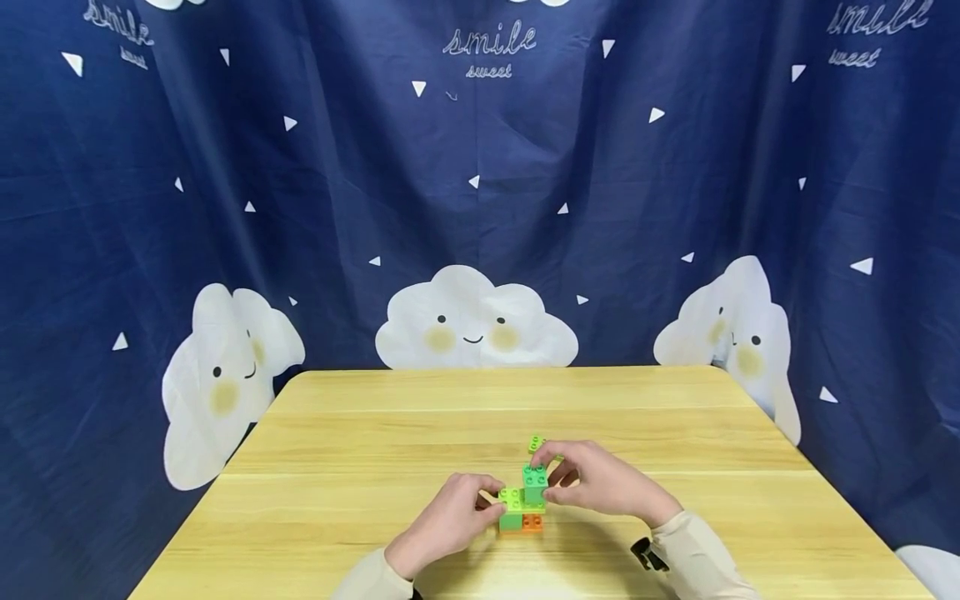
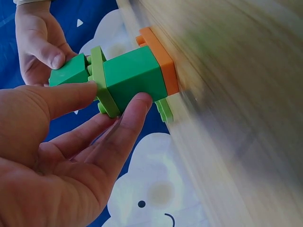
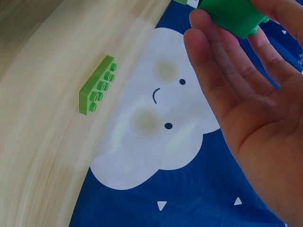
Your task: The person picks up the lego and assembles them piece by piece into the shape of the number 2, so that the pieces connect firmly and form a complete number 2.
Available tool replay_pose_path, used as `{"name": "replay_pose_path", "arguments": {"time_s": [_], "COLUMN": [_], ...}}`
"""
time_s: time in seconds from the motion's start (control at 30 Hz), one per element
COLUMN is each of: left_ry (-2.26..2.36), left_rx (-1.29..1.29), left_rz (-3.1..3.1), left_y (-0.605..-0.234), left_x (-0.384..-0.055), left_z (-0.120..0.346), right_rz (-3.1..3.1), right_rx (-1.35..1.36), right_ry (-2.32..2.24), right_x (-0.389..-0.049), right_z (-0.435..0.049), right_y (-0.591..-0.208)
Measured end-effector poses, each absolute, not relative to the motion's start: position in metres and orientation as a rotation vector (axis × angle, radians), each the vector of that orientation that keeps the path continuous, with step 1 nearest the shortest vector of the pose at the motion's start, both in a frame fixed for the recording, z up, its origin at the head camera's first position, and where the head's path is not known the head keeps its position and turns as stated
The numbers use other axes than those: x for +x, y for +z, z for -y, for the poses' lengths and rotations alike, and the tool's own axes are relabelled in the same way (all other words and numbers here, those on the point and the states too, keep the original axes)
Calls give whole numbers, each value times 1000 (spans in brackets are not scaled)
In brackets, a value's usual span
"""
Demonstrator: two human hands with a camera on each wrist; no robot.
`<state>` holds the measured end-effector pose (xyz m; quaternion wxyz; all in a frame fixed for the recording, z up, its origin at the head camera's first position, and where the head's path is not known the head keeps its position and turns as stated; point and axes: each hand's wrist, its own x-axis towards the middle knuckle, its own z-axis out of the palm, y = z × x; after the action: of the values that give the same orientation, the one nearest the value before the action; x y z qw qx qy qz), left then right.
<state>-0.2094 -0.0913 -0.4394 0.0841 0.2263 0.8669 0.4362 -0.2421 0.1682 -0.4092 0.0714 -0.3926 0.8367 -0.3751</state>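
A small stack of toy building bricks stands on the table between the two hands. At its base is an orange flat brick [image 1: 532, 524], with a green block [image 2: 133, 78] on its left part. A light green flat brick [image 2: 105, 87] lies across that block and reaches out over the orange studs. My left hand [image 1: 453, 515] holds the stack from the left, its fingertips at the light green brick and lower green block. My right hand [image 1: 603, 483] pinches an upper green block [image 1: 535, 488] over the right end of the light green brick.
Another light green flat brick [image 3: 98, 85], studs up, lies on the wooden table [image 1: 337, 467] beyond the stack, partly hidden by the right hand in the head view. A dark blue curtain [image 1: 337, 208] with white clouds hangs behind the table and along both sides.
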Motion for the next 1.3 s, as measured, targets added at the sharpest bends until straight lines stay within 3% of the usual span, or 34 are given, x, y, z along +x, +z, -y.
{"name": "replay_pose_path", "arguments": {"time_s": [1.3], "left_ry": [1306], "left_rx": [711], "left_rz": [-2587], "left_y": [-440], "left_x": [-210], "left_z": [92], "right_rz": [-2396], "right_rx": [-1006], "right_ry": [-1197], "right_x": [-242], "right_z": [-168], "right_y": [-415]}}
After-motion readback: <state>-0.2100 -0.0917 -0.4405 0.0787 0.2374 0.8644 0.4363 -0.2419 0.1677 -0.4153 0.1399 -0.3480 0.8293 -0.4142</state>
